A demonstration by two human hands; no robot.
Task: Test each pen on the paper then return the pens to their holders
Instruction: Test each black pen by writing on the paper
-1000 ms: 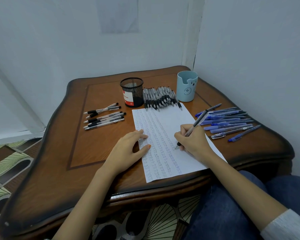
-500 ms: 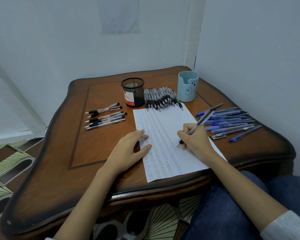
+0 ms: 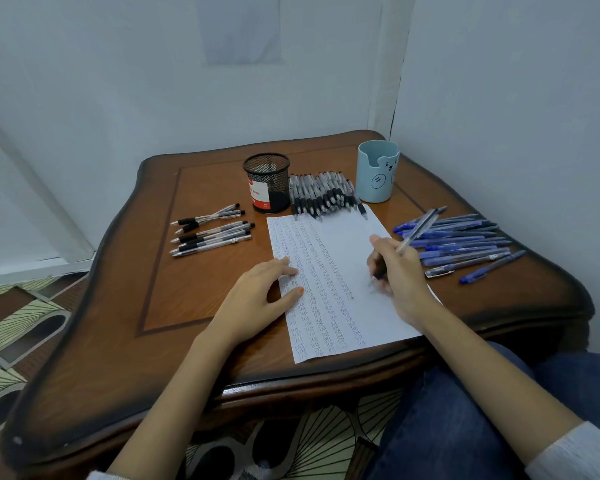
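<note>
A white sheet of paper (image 3: 340,244) covered in columns of small blue marks lies on the wooden table (image 3: 194,289). My right hand (image 3: 400,275) grips a clear black-grip pen (image 3: 414,233) with its tip on the right part of the sheet. My left hand (image 3: 257,297) rests flat on the paper's left edge. A black mesh holder (image 3: 266,183) and a light blue bear holder (image 3: 377,171) stand at the back. Several black pens (image 3: 326,197) lie between the holders, several more black pens (image 3: 210,233) at left, and several blue pens (image 3: 465,242) at right.
White walls close in behind and to the right of the table. A patterned floor (image 3: 11,327) shows at left and below the table's front edge. My jeans-clad knees (image 3: 465,427) are at the lower right.
My right hand has slid the pen tip a little up the paper while writing. The left hand has stayed in place.
</note>
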